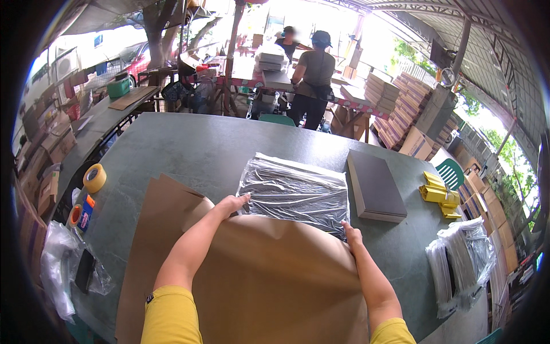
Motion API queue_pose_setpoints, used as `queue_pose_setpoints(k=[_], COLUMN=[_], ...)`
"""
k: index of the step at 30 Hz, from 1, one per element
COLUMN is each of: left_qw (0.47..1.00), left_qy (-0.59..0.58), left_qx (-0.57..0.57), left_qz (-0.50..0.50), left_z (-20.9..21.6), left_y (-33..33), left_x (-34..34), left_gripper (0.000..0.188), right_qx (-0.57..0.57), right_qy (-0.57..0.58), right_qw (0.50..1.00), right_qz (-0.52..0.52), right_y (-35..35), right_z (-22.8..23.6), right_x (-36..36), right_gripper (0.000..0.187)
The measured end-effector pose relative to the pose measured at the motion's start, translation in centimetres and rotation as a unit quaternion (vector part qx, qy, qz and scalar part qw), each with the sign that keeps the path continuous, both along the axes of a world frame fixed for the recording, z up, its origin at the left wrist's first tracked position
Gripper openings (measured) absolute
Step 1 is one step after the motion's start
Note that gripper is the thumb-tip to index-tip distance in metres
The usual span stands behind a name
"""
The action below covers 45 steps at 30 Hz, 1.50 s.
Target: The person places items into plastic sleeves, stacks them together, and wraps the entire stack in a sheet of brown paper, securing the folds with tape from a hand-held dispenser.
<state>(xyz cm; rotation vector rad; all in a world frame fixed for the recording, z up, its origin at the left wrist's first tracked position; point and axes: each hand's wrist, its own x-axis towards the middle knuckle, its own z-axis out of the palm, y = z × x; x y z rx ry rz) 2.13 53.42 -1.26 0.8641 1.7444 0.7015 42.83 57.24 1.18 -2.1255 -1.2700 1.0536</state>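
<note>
Brown paper [269, 281] spreads over the near part of the worktop [189, 135], right before us, its far edge bowed against the near side of the plastic-wrapped bundle [295, 192]. Our left hand [234, 204] and right hand [353, 235] are closed near the bundle's two near corners, seemingly pinching the paper's edge; whether they also grip the bundle, we cannot tell. To do this well, we should pull evenly with both hands, keep that edge straight along the bundle, smooth the bulge before creasing, and press lightly so the wrinkled plastic doesn't tear.
</note>
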Motion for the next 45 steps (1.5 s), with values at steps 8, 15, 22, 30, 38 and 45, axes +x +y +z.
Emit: queue_pose_setpoints(k=[8,15,22,30,38,45], left_qw=[0.994,0.982,0.949,0.929,0.881,0.943], left_qy=[-0.025,-0.109,-0.293,-0.322,-0.449,-0.215], left_qx=[-0.028,-0.007,0.049,0.159,0.12,0.254], left_qz=[0.104,0.153,0.103,0.091,0.091,0.011], left_z=[-5.1,-6.5,-3.7,-5.4,-2.5,1.5], left_y=[2.4,3.1,0.6,-0.2,-4.7,-6.1], left_x=[-2.7,-2.5,-1.8,-0.2,-0.2,1.9], left_gripper=[0.094,0.1,0.086,0.078,0.085,0.082], right_qx=[0.021,0.014,0.003,-0.006,-0.018,-0.09], right_qy=[0.092,0.352,0.473,0.394,0.418,0.21], right_qw=[0.994,0.929,0.88,0.916,0.908,0.972], right_qz=[-0.062,-0.113,-0.05,-0.075,-0.031,0.062], right_y=[2.1,6.5,6.1,4.2,2.4,3.8], right_z=[-3.4,-10.1,-9.2,-6.6,-3.6,-5.1], right_x=[0.4,4.7,3.5,4.4,3.0,3.8], right_gripper=[0.073,0.046,0.046,0.065,0.087,0.087])
